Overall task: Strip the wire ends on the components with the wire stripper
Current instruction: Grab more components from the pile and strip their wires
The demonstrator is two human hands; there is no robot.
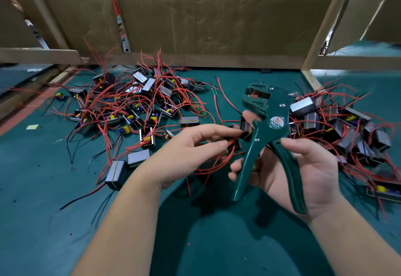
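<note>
Your right hand wraps the wire stripper, handles spread and head up, ready to bite, while your left hand pinches a component just beside it above the desk, likely to feed in a red lead.
</note>
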